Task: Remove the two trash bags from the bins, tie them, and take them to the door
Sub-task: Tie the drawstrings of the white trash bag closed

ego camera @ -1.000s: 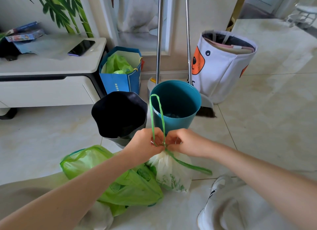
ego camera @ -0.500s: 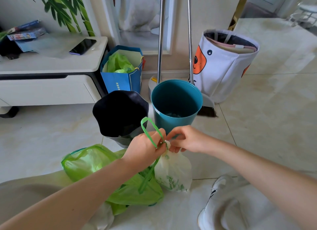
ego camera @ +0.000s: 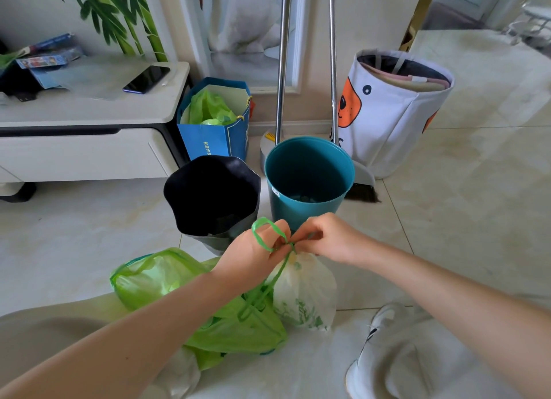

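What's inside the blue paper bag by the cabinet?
Crumpled light-green plastic fills the top of the blue paper bag. Anything beneath it is hidden by the plastic and the bag's walls.

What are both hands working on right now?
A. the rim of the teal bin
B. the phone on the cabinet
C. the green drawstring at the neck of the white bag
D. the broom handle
C: the left hand and right hand meet at the gathered neck of the white bag, pinching its green drawstring, which loops over the left hand.
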A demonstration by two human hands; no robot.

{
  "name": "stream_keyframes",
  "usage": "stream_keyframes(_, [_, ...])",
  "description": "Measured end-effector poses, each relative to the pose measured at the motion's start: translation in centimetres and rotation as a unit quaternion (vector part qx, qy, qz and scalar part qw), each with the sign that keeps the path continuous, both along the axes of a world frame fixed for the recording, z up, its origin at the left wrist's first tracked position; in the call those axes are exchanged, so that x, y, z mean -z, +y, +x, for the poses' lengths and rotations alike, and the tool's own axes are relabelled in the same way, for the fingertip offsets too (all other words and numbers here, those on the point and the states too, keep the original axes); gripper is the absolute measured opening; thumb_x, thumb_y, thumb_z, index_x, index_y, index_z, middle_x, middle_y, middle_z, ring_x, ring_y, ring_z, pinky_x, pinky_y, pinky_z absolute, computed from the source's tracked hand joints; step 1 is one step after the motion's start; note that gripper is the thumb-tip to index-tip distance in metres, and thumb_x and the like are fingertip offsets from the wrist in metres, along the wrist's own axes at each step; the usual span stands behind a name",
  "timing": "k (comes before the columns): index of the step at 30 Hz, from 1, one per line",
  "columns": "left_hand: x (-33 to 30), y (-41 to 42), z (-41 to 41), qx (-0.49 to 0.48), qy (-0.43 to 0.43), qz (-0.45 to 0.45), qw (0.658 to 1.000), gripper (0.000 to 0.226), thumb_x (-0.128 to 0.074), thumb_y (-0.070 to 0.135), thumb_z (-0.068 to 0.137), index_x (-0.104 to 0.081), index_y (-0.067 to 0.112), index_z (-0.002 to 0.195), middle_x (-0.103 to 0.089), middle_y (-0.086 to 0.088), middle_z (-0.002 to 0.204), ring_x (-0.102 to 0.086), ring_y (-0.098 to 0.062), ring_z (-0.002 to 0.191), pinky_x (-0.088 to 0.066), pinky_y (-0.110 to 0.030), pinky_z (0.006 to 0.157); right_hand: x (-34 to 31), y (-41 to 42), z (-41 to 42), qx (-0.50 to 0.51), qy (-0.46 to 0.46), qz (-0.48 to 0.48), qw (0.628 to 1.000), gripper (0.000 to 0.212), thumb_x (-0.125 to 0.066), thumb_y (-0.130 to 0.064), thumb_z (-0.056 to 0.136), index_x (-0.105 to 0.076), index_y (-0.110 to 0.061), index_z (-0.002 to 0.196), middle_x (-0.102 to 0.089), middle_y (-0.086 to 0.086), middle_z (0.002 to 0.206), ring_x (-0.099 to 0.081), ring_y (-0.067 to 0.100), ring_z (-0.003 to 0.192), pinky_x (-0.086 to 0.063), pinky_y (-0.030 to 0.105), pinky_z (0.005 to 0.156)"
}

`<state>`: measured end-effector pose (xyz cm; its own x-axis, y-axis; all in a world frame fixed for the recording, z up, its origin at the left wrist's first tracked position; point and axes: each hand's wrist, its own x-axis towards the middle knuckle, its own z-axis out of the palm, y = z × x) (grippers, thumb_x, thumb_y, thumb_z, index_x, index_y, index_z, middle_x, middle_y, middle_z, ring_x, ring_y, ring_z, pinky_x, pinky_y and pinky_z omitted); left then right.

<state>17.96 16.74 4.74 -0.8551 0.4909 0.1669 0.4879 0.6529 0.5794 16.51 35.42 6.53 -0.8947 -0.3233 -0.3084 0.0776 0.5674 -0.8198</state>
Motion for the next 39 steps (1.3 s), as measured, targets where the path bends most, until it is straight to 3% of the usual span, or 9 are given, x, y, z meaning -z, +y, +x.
stream_keyframes(7, [-0.6,0.3,0.1,-0.035,-0.044,0.034,0.998,0.015,-0.064,0.024,0.087,-0.051,0.023,0.081,-0.056,0.012,0.07,-0.052,-0.008,0.061,-0.045,-0.029,0.055,-0.1,-0.5,0.2,0.007,-0.006,-0.024,1.0,0.016,-0.055,-0.012,0.085,-0.065,-0.02,0.077,-0.059,-0.009,0.069,-0.054,0.009,0.062,-0.048,0.028,0.061])
stream_keyframes(12, [-0.5,0.3,0.2,-0.028,-0.041,0.032,0.998,0.011,-0.064,0.023,0.087,-0.058,0.015,0.085,-0.054,0.008,0.068,-0.045,-0.006,0.054,-0.039,-0.026,0.05,-0.3,-0.2,0.2,-0.062,0.058,0.079,0.993,0.011,-0.058,-0.019,0.085,-0.057,-0.022,0.074,-0.053,-0.009,0.068,-0.05,0.006,0.062,-0.041,0.025,0.062])
stream_keyframes(17, [0.0,0.3,0.4,-0.018,-0.039,0.037,0.998,0.01,-0.065,0.022,0.086,-0.058,0.015,0.085,-0.058,0.009,0.069,-0.053,-0.008,0.059,-0.044,-0.022,0.054,-0.6,0.2,0.2,-0.156,0.256,0.285,0.91,0.007,-0.058,-0.023,0.081,-0.053,-0.018,0.084,-0.049,-0.001,0.087,-0.049,0.02,0.078,-0.044,0.041,0.061])
stream_keyframes(19, [0.2,0.2,0.2,-0.003,-0.04,0.041,0.998,0.009,-0.063,0.022,0.087,-0.056,0.016,0.084,-0.065,0.003,0.075,-0.061,-0.015,0.069,-0.051,-0.036,0.062,0.0,0.1,0.1,-0.172,0.361,0.333,0.854,0.015,-0.067,-0.018,0.073,-0.054,-0.015,0.08,-0.052,0.004,0.081,-0.054,0.027,0.072,-0.041,0.038,0.051])
stream_keyframes(22, [0.3,-0.1,0.0,0.026,-0.021,0.046,0.998,0.012,-0.061,0.02,0.089,-0.055,0.013,0.082,-0.062,0.001,0.073,-0.058,-0.015,0.065,-0.049,-0.034,0.06,0.2,-0.1,0.0,-0.155,0.398,0.398,0.812,0.032,-0.077,-0.007,0.056,-0.053,-0.015,0.076,-0.054,0.004,0.073,-0.055,0.029,0.061,-0.031,0.032,0.047])
stream_keyframes(24, [0.3,-0.2,0.1,0.023,-0.028,0.048,0.998,0.013,-0.061,0.021,0.089,-0.054,0.015,0.08,-0.061,0.002,0.072,-0.053,-0.009,0.06,-0.045,-0.025,0.055,0.1,0.3,-0.3,-0.119,0.398,0.38,0.827,0.035,-0.075,-0.001,0.058,-0.049,-0.016,0.077,-0.054,0.003,0.074,-0.054,0.028,0.064,-0.028,0.03,0.046])
stream_keyframes(29, [0.7,-0.8,0.1,-0.005,-0.08,0.057,0.995,0.021,-0.063,0.024,0.088,-0.05,0.039,0.079,-0.064,0.007,0.081,-0.05,0.009,0.062,-0.034,-0.003,0.056,-1.0,1.4,-1.0,-0.02,0.242,0.213,0.946,0.016,-0.061,-0.014,0.077,-0.048,-0.022,0.078,-0.056,-0.005,0.08,-0.054,0.02,0.075,-0.049,0.041,0.063])
stream_keyframes(34, [0.4,-1.1,0.2,-0.042,-0.112,0.07,0.99,0.016,-0.061,0.034,0.088,-0.052,0.045,0.079,-0.066,0.009,0.084,-0.052,0.011,0.061,-0.035,-0.002,0.052,-1.4,1.5,-1.3,0.028,0.174,0.15,0.973,0.009,-0.066,-0.017,0.08,-0.06,-0.025,0.08,-0.068,-0.006,0.084,-0.064,0.01,0.084,-0.054,0.033,0.075])
stream_keyframes(39, [-0.2,-0.8,0.1,-0.081,-0.125,0.062,0.987,0.008,-0.061,0.03,0.086,-0.06,0.029,0.079,-0.069,0.006,0.081,-0.049,-0.005,0.046,-0.038,-0.015,0.041,-2.7,1.6,-1.9,0.08,0.105,0.097,0.987,0.004,-0.067,-0.018,0.081,-0.067,-0.02,0.078,-0.073,-0.005,0.069,-0.065,0.0,0.066,-0.047,0.022,0.067])
